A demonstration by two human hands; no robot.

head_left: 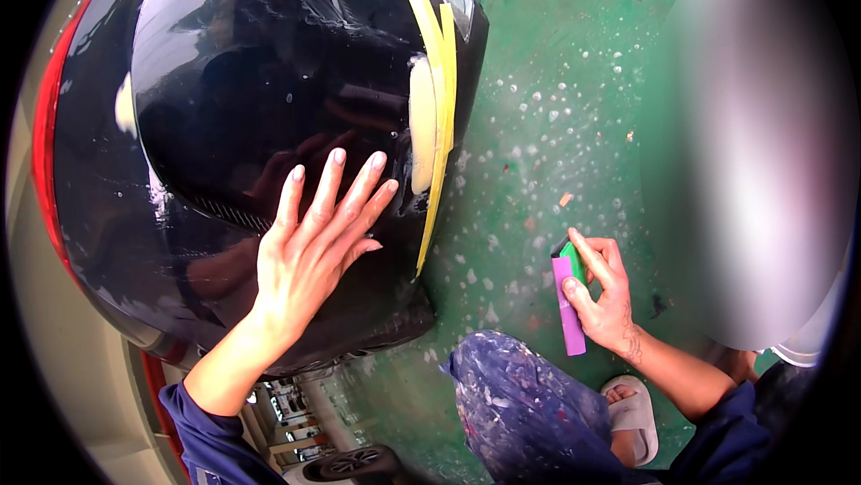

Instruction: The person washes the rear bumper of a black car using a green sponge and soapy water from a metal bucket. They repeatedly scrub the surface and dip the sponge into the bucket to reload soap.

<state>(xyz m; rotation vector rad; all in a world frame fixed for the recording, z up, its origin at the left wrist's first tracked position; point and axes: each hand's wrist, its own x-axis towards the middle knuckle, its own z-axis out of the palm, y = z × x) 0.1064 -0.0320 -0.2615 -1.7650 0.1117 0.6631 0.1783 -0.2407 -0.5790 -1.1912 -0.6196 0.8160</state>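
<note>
My left hand (316,243) is spread, palm toward the glossy black bumper (269,95) of a car, and appears to rest on it. Nothing is held in that hand. A strip of beige body filler (422,128) lies along the bumper's right side, just beyond my fingertips. Yellow masking tape (444,95) runs down beside the filler in overlapping strips. Over the floor, apart from the car, my right hand (602,290) grips a sanding block (568,296). Its purple face points left, and part of its green body shows between thumb and fingers.
A red light strip (47,135) curves along the car's far left. Below is a green floor (538,142) with pale spots. My paint-stained knee (518,384) and sandalled foot (629,411) are close under the block. Another car's wheel (353,461) shows at the bottom. A person, blurred, is at right.
</note>
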